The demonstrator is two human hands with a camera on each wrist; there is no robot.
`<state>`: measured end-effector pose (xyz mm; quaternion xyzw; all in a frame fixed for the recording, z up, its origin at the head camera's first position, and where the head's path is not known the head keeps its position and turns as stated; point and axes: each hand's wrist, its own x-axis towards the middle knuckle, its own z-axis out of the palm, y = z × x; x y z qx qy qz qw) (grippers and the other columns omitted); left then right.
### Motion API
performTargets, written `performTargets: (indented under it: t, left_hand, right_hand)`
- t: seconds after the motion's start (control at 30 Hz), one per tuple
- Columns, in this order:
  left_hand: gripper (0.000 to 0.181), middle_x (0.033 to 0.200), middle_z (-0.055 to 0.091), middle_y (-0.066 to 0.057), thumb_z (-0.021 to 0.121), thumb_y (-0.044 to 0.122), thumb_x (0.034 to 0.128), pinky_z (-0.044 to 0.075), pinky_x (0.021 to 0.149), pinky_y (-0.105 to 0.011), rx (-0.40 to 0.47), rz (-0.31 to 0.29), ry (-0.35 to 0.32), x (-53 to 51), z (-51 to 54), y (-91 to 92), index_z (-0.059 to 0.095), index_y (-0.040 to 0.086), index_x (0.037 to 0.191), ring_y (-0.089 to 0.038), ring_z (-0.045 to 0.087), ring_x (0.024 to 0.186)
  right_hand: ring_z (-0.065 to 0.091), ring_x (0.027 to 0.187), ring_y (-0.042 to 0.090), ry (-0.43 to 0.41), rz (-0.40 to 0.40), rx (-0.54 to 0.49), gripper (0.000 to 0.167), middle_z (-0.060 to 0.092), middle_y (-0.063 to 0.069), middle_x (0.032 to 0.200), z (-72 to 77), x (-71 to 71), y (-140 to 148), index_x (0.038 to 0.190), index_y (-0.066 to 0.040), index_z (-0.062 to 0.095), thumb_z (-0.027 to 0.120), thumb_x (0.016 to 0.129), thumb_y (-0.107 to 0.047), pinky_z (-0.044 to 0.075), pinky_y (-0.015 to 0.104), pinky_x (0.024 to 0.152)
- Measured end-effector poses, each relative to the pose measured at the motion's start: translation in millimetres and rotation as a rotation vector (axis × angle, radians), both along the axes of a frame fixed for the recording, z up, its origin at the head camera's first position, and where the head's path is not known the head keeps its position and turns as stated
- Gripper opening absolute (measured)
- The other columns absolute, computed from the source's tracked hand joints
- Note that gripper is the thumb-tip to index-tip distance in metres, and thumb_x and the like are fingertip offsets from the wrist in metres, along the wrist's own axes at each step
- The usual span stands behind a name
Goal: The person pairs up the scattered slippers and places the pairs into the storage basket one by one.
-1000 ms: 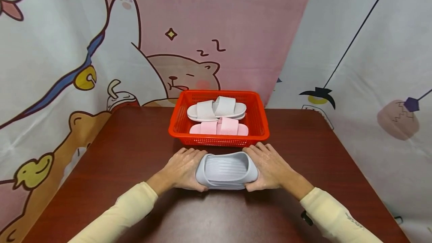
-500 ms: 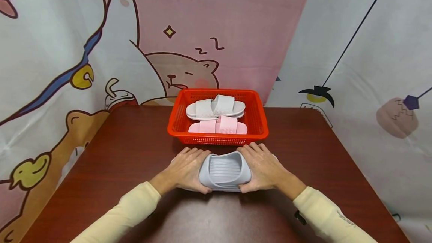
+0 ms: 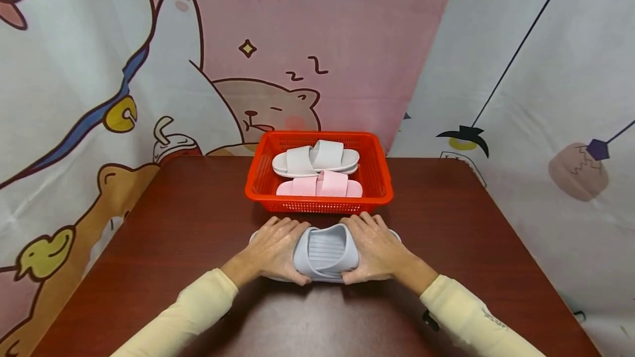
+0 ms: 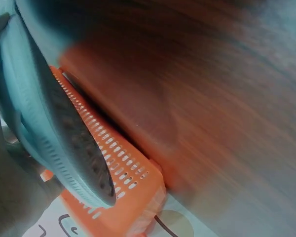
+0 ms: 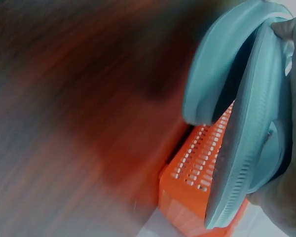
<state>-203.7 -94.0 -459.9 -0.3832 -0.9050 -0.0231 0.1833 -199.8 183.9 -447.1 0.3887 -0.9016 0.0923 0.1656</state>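
Observation:
My left hand (image 3: 275, 249) grips a light grey-blue slipper (image 3: 301, 258) from its left side. Another slipper (image 3: 350, 249) of that colour is gripped by my right hand (image 3: 373, 249). Their straps meet and overlap between the two hands, thumbs on the near side and fingers over the far side. In the left wrist view the slipper (image 4: 44, 113) shows its sole, tilted off the table. The right wrist view has one slipper (image 5: 241, 148) in the hand and the other slipper (image 5: 212, 69) beside it, partly hidden. Hands cover much of both slippers.
Just beyond the hands stands a red perforated basket (image 3: 317, 206) at the back of the dark brown table (image 3: 446, 214). White slippers (image 3: 300, 161) and pink slippers (image 3: 333, 183) lie in it. A cartoon-printed cloth (image 3: 372, 43) hangs behind.
My right hand has moved left with its slipper, bringing it closer to and overlapping the other one. My left hand shifted slightly right. The basket stays where it was.

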Motion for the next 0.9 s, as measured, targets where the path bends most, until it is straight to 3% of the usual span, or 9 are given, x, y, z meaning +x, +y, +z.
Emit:
performTargets:
  t: [0.6, 0.73, 0.9]
  left_hand:
    - [0.104, 0.1, 0.066, -0.002, 0.069, 0.085, 0.0513, 0.044, 0.076, -0.038, 0.042, -0.028, 0.07, 0.1, -2.5, 0.7, 0.062, 0.011, 0.124, -0.022, 0.059, 0.09]
    - [0.104, 0.101, 0.066, -0.002, 0.07, 0.084, 0.0525, 0.046, 0.077, -0.039, 0.071, -0.031, 0.074, 1.6, 2.2, -1.7, 0.062, 0.011, 0.125, -0.022, 0.06, 0.091]
    - [0.103, 0.106, 0.067, -0.002, 0.07, 0.084, 0.0556, 0.046, 0.082, -0.039, 0.056, -0.01, 0.03, 4.7, 6.2, -7.1, 0.06, 0.012, 0.129, -0.021, 0.061, 0.096]
  right_hand:
    - [0.051, 0.096, 0.023, 0.029, -0.033, 0.002, 0.096, 0.059, 0.004, 0.107, -3.5, 1.5, -12.6, 0.127, -0.008, 0.054, 0.076, 0.056, -0.068, 0.041, 0.041, 0.078]
    - [0.051, 0.1, 0.023, 0.025, -0.015, -0.022, 0.102, 0.059, 0.005, 0.111, 2.7, 3.0, -8.6, 0.134, -0.007, 0.052, 0.077, 0.057, -0.069, 0.041, 0.042, 0.081]
    - [0.051, 0.107, 0.02, -0.025, -0.002, -0.027, 0.114, 0.058, 0.005, 0.122, 6.5, 4.7, -0.1, 0.148, -0.007, 0.042, 0.076, 0.062, -0.074, 0.042, 0.04, 0.087]
